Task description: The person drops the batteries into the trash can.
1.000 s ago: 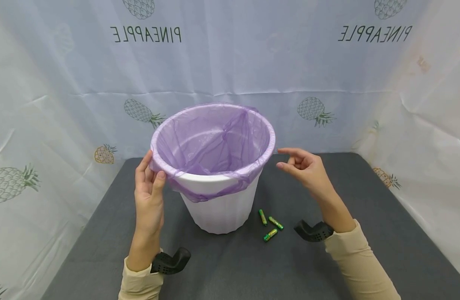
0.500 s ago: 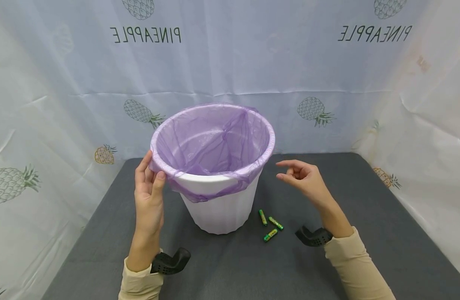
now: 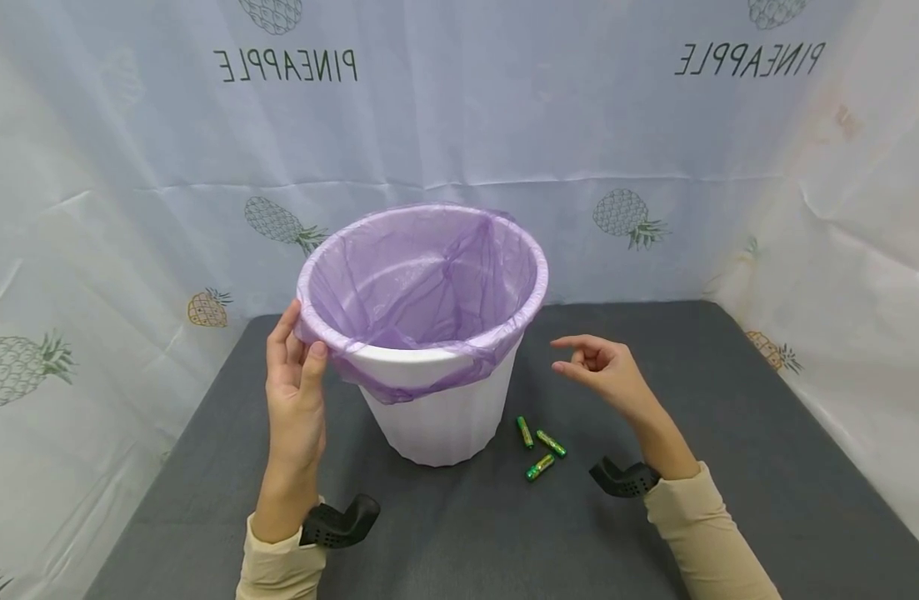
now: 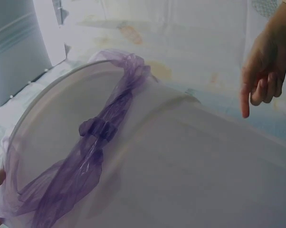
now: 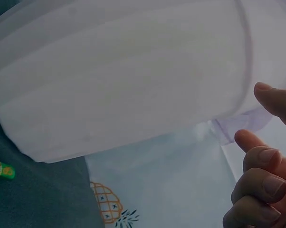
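A white trash can [image 3: 438,417], lined with a purple plastic bag [image 3: 422,296], stands on the dark table in the head view. My left hand [image 3: 294,400] holds the can's rim at the left, its thumb at the front and its fingers at the side. To the right of the can, my right hand [image 3: 601,367] hangs in the air, holding nothing. Its thumb and index finger stretch forward, apart, and the other fingers curl in. Three green batteries lie near the can's base: one upper left [image 3: 524,432], one upper right [image 3: 551,442], one lower [image 3: 540,467].
The dark grey tabletop [image 3: 444,542] runs under everything. Behind and at both sides hangs a pale curtain [image 3: 459,125] printed with pineapples. A black wrist mount [image 3: 339,521] sits on the left wrist, another black wrist mount [image 3: 624,477] on the right.
My right hand has moved down beside the can, its thumb and index finger drawing closer together. My left hand keeps its place on the rim, and the batteries lie as before.
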